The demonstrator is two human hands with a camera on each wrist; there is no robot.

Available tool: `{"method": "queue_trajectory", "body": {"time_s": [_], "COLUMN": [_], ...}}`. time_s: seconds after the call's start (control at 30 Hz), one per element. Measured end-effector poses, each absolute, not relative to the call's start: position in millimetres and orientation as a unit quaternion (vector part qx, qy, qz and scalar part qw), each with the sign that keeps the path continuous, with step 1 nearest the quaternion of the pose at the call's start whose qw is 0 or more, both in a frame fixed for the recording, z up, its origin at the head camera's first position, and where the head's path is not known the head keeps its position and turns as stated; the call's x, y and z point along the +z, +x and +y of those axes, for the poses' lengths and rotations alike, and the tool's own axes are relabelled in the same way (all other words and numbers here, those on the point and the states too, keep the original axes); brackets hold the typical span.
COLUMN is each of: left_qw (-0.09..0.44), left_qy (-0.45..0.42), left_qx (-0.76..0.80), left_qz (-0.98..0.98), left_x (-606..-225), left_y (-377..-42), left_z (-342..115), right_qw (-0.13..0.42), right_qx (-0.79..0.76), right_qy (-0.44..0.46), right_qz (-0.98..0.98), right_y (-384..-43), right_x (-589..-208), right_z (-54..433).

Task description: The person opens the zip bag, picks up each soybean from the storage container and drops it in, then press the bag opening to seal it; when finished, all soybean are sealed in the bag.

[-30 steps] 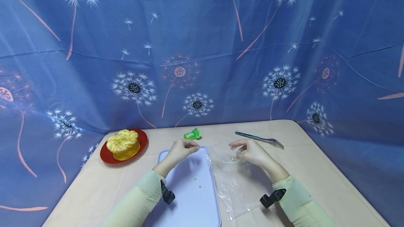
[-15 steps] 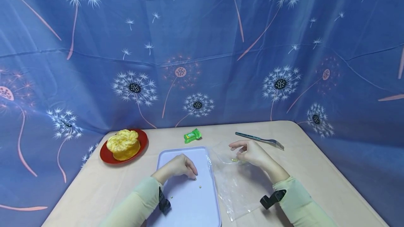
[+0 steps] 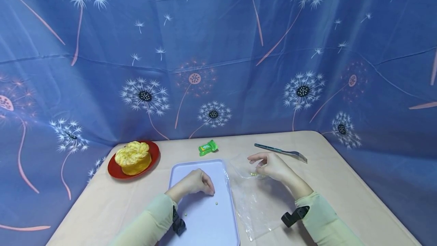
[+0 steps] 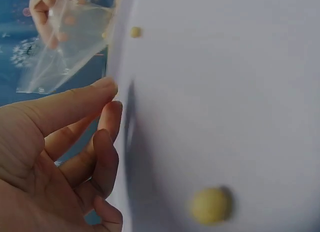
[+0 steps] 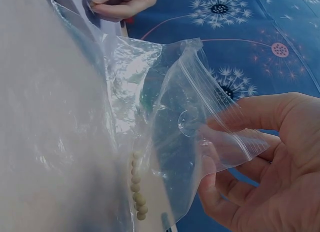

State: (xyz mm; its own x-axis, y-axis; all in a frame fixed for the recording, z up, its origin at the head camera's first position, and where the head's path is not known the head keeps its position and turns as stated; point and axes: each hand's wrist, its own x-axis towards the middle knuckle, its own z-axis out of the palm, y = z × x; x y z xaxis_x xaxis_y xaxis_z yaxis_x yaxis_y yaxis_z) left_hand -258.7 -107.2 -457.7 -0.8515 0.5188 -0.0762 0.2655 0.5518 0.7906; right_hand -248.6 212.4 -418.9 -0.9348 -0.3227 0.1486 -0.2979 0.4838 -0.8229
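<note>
My left hand (image 3: 195, 182) reaches down to a pale lilac tray (image 3: 205, 223), thumb and forefinger together where a soybean lay; that bean is hidden between the fingertips. Two more small yellow soybeans show on the tray: one soybean (image 3: 216, 203) ahead of the fingers, another soybean (image 4: 212, 206) large in the left wrist view. My right hand (image 3: 273, 166) grips the mouth of a clear zip-lock bag (image 3: 254, 208) beside the tray, holding it spread, fingers curled at the zip edge. Several soybeans (image 5: 136, 187) lie in a row inside the bag.
A red plate (image 3: 112, 168) with a yellow braided bun (image 3: 134, 158) stands at the back left. Behind the tray lies a green wrapped packet (image 3: 208, 147). A fork (image 3: 281, 150) rests beyond my right hand. A blue dandelion curtain (image 3: 218, 48) hangs behind the table.
My left hand has moved from the bag side of the tray's far end down onto the tray, and its fingertips now cover one soybean. My right hand keeps holding the bag in place.
</note>
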Motion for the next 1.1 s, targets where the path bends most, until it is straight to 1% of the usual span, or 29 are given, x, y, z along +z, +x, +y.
{"method": "queue_trajectory", "body": {"time_s": [0.23, 0.53, 0.67, 0.87, 1.1], "left_qw": [0.108, 0.003, -0.027, -0.047, -0.052], "left_qy": [0.236, 0.238, 0.235, 0.246, 0.275], "left_qx": [0.462, 0.482, 0.48, 0.443, 0.41], "left_qz": [0.848, 0.843, 0.845, 0.861, 0.868], "left_x": [-434, -403, -397, -400, -405], "left_y": [-260, -258, -261, -266, -268], "left_z": [-102, -72, -55, -38, -29], "right_qw": [0.02, 0.023, 0.019, 0.023, 0.022], "right_qx": [-0.48, -0.492, -0.494, -0.487, -0.494], "right_qy": [-0.172, -0.186, -0.193, -0.198, -0.201], "right_qz": [0.86, 0.85, 0.847, 0.85, 0.846], "right_y": [-250, -249, -247, -248, -248], "right_x": [-419, -421, -420, -424, -424], "right_z": [210, 208, 209, 210, 209]}}
